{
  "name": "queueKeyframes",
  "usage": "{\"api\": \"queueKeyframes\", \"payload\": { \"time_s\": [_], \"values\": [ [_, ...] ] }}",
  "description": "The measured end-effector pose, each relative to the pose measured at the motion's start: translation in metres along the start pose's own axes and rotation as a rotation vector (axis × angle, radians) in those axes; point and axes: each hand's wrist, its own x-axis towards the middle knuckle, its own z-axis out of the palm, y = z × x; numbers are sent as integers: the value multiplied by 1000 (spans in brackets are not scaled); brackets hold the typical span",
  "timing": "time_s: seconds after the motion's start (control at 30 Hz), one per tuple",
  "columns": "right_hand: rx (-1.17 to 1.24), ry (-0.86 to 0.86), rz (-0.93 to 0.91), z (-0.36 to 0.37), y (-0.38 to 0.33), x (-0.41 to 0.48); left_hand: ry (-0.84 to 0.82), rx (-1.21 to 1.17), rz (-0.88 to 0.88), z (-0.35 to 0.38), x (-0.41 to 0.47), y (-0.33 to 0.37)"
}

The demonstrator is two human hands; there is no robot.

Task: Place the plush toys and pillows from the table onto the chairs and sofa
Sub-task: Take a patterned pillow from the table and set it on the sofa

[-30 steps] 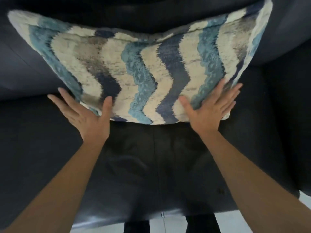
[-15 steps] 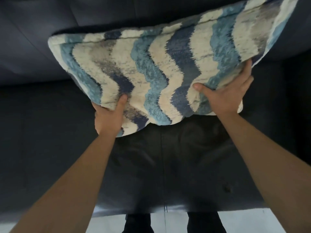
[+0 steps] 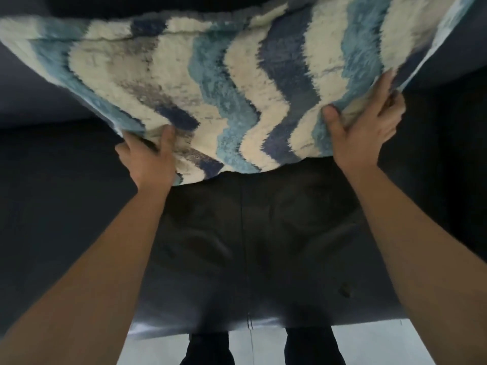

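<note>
Wave-striped pillow (image 3: 237,88) over sofa (image 3: 237,233) — left hand (image 3: 147,159), right hand (image 3: 363,133), fingers (image 3: 333,119) pinching its edge

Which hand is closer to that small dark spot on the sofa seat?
Right. The right hand grips the pillow beyond the spot; the left hand grips it farther left.

Shaggy, tufted cloth on the pillow (image 3: 237,88); smooth, faintly glossy dark leather-like upholstery on the sofa (image 3: 290,233); pale smooth floor tiles (image 3: 369,343).

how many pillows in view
1: a fuzzy blue, navy, cream wavy-striped pillow, gripped at its lower edge by left hand and right hand above the dark sofa. Others may be hidden.
</note>
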Motion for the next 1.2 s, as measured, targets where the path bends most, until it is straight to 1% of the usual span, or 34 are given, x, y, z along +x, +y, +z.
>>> {"api": "queueKeyframes", "payload": {
  "time_s": [0.03, 0.07, 0.13, 0.17, 0.2, 0.23, 0.27, 0.37, 0.4, 0.43, 0.47, 0.5, 0.57, 0.6, 0.67, 0.73, 0.8, 0.83, 0.9, 0.93, 0.97, 1.03, 1.1, 1.17, 1.2],
  "values": [
    [2, 23, -14, 0, -1, -3, 72, 25, 31, -3, -3, 7],
    [4, 79, -66, -5, -7, -8, 178, 63, 109, -9, -13, 14],
    [-39, 189, -271, -16, -25, -23, 355, 206, 358, -13, -39, 23],
    [-58, 187, -402, -17, -39, -30, 369, 296, 496, -12, -48, 27],
    [-78, 148, -525, -15, -54, -34, 335, 392, 627, -9, -50, 33],
    [-116, 104, -636, -9, -68, -35, 295, 490, 736, -4, -44, 40],
    [-168, 67, -732, -3, -82, -31, 275, 585, 805, 1, -33, 47],
    [-348, -96, -936, 8, -97, 9, 242, 762, 838, 5, 9, 76],
    [-370, -100, -972, 6, -93, 25, 212, 789, 845, 3, 17, 86],
    [-378, -48, -981, 4, -87, 40, 174, 799, 854, 1, 23, 93],
    [-385, 20, -939, 2, -79, 48, 133, 795, 856, -3, 27, 98],
    [-410, 59, -850, -2, -72, 50, 104, 787, 861, -7, 29, 103],
    [-493, 92, -607, -9, -58, 38, 73, 788, 877, -12, 29, 104],
    [-519, 93, -515, -11, -50, 29, 52, 785, 882, -14, 30, 101],
    [-518, 10, -421, -8, -33, 14, 0, 789, 887, -12, 30, 95],
    [-496, -84, -388, 1, -27, 3, -36, 822, 889, -8, 23, 87],
    [-480, -126, -365, 3, -29, -6, -39, 819, 862, -6, 10, 76],
    [-460, -121, -354, 1, -32, -9, -8, 789, 850, -5, 4, 71],
    [-395, -59, -373, -5, -36, -16, 119, 693, 829, -4, -14, 56],
    [-370, -34, -422, -8, -38, -23, 161, 657, 822, -2, -24, 46],
    [-349, -34, -494, -7, -37, -34, 164, 645, 811, 1, -33, 35],
    [-375, -103, -677, 1, -27, -54, 87, 676, 758, 8, -42, 10],
    [-502, -220, -828, 10, -9, -53, -16, 749, 752, 12, -32, -9],
    [-605, -271, -879, 15, 4, -36, -89, 816, 769, 15, -16, -13],
    [-613, -257, -861, 17, 5, -29, -105, 831, 767, 16, -12, -9]
  ]
}}
